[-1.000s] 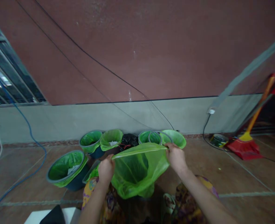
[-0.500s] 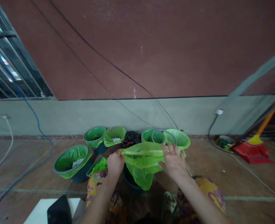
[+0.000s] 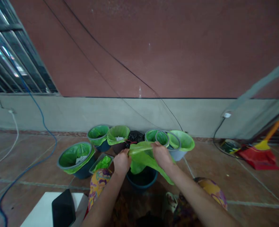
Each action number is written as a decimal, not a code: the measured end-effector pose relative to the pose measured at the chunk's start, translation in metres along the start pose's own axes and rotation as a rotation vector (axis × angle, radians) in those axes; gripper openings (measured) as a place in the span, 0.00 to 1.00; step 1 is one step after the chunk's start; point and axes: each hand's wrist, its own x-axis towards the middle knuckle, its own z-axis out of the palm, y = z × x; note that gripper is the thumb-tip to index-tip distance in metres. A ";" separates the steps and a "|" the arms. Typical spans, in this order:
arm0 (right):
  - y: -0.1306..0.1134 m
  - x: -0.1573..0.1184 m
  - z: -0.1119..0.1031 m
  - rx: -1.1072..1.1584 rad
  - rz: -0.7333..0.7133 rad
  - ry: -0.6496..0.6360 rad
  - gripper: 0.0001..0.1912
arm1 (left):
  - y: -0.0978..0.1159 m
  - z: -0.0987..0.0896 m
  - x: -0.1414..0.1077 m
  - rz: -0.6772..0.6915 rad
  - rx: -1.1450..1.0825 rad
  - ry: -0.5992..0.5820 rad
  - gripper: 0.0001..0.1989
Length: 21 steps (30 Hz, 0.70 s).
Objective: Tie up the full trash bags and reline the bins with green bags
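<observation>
A green plastic bag (image 3: pixel 141 154) is stretched between my two hands, and part of it hangs down on the right. My left hand (image 3: pixel 122 161) is closed on the bag's left edge. Closed on its right side is my right hand (image 3: pixel 161 154). Beneath the bag stands a dark teal bin (image 3: pixel 142 181), its inside dark and partly covered by the green plastic.
Green-lined bins (image 3: pixel 76 159) stand on the left and along the wall, with a black bag (image 3: pixel 135 137) among them. A grey ring (image 3: pixel 177 142) rests at the right bins. A white box (image 3: pixel 40 209), blue hose (image 3: pixel 43 123) and red dustpan (image 3: pixel 259 157) surround the area.
My right hand has moved left and closed on the bag, whose spread is now narrower. More of the teal bin below shows. The view has shifted slightly.
</observation>
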 end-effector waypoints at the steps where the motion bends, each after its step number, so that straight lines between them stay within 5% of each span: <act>1: 0.008 -0.001 0.001 0.011 0.010 0.001 0.18 | -0.004 0.004 0.000 -0.011 0.003 -0.009 0.13; 13: 0.062 -0.027 0.040 0.218 0.070 0.207 0.23 | -0.032 0.041 0.010 -0.051 -0.248 0.113 0.03; 21: 0.074 -0.037 0.041 0.188 0.158 0.212 0.23 | -0.030 0.034 0.005 0.019 -0.237 0.178 0.08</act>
